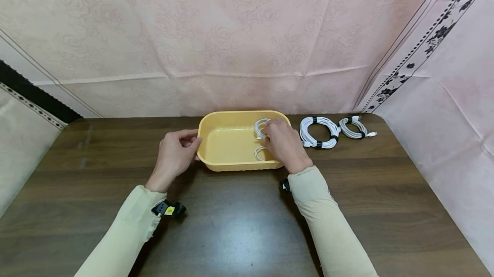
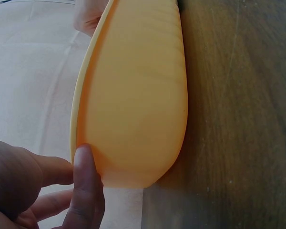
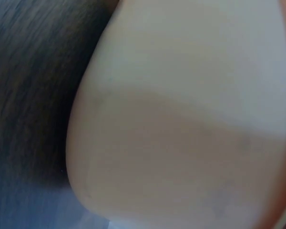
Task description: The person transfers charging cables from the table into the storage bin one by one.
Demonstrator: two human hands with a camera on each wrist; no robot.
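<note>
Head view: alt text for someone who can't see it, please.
Right hand reaches to white cable loops inside a yellow tray; left hand pinches the tray's left rim. Two black-tied white coils, one larger, lie right of the tray on a wooden table.

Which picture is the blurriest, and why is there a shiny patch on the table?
Right wrist view: blurriest, soft all over, with shadow across the yellow tray; left wrist view: tray edge clearer; head view: sharper, with pale glare on the brown table, probably reflected light.
</note>
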